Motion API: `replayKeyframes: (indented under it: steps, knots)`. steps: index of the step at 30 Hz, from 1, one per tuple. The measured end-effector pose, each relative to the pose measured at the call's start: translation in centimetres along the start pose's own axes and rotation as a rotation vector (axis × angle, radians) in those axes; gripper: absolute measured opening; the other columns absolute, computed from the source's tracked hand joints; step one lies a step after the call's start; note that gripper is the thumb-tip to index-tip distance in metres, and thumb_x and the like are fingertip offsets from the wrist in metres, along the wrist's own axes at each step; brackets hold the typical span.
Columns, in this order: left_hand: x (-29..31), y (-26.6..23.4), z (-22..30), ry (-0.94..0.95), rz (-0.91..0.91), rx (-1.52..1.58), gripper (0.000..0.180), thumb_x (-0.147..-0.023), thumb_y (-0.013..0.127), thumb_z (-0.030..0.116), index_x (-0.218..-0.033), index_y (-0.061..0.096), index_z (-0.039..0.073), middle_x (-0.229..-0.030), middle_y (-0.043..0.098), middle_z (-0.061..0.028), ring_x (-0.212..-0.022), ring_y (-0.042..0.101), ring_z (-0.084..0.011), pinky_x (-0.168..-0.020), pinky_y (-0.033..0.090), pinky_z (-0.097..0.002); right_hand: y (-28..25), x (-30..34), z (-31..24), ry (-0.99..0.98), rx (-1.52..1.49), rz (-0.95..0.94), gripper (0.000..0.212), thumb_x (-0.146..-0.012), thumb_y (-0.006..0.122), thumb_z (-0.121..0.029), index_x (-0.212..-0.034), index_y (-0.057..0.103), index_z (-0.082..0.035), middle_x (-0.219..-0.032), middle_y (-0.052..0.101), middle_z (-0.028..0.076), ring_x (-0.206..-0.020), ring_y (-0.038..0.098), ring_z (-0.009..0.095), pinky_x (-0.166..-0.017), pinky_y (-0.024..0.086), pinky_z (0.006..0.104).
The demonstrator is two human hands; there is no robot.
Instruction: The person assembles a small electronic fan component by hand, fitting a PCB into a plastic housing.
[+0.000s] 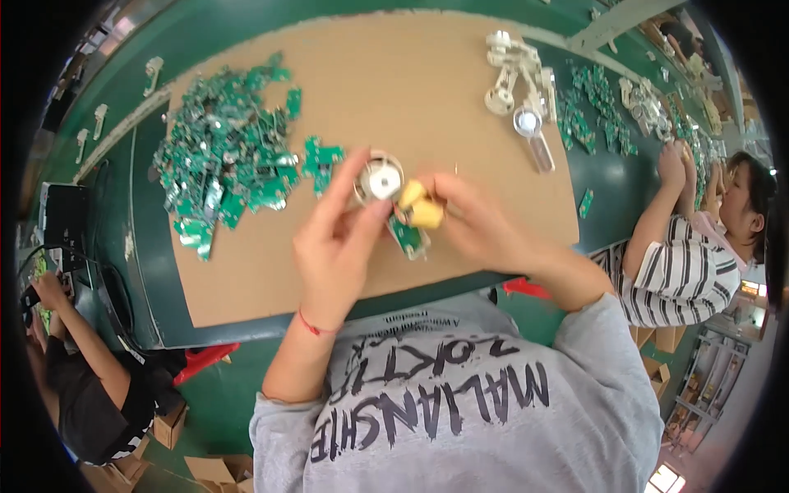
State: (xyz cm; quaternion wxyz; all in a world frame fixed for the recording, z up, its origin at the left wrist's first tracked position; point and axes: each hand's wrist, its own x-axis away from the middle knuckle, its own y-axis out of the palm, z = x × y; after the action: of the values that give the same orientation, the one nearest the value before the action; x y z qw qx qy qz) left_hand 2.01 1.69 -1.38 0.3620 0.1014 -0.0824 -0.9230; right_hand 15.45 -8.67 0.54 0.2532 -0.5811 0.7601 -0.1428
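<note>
My left hand (333, 242) is closed on a whitish plastic housing (380, 176) with a round end, held over the cardboard sheet. A small green circuit board (408, 238) shows just below the housing; whether it is joined to it I cannot tell. My right hand (485, 226) meets the left there, its fingers pinched together and slightly blurred. Yellow covers (423, 209), which look like finger cots, sit at its fingertips, right beside the housing and the board. They hide what the right fingers grip.
A large heap of green circuit boards (234, 152) lies on the left of the cardboard sheet (394, 90). Whitish plastic housings (514, 74) are piled at the far right, near a clear-handled piece (538, 148). Co-workers sit on both sides; one (686, 255) wears stripes.
</note>
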Motion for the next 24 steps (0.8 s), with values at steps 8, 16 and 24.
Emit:
replayKeyframes:
  steps: [8,16,24]
  knots:
    - [-1.2,0.4,0.8,-0.019,-0.023,0.039,0.043,-0.086,0.055,0.002,-0.128,0.044,0.002,-0.108,0.057,-0.0077,-0.085,0.058,-0.0096,-0.064,0.052,-0.0211,-0.7,-1.0,0.5,-0.008,-0.02,0.066,0.008,-0.081,0.055,-0.003,-0.089,0.053,-0.003,-0.078,0.054,0.009,-0.072,0.054,0.025,-0.062,0.043,0.0321]
    - [-1.0,0.4,0.8,-0.047,0.001,0.052,0.043,-0.087,0.053,0.003,-0.129,0.043,0.002,-0.11,0.056,-0.0078,-0.085,0.059,-0.0101,-0.065,0.052,-0.0211,-0.3,-1.0,0.6,0.003,0.056,0.045,0.015,-0.078,0.06,-0.006,-0.09,0.051,-0.001,-0.079,0.054,0.009,-0.072,0.056,0.022,-0.062,0.045,0.0323]
    - [-0.7,0.7,0.2,-0.032,0.06,0.012,0.042,-0.089,0.05,0.006,-0.129,0.04,0.001,-0.115,0.055,-0.0106,-0.096,0.057,-0.0137,-0.074,0.049,-0.0232,1.1,-1.0,-0.3,0.302,-0.089,0.164,0.023,-0.083,0.059,-0.015,-0.094,0.048,0.002,-0.074,0.057,0.009,-0.068,0.059,0.016,-0.059,0.049,0.03]
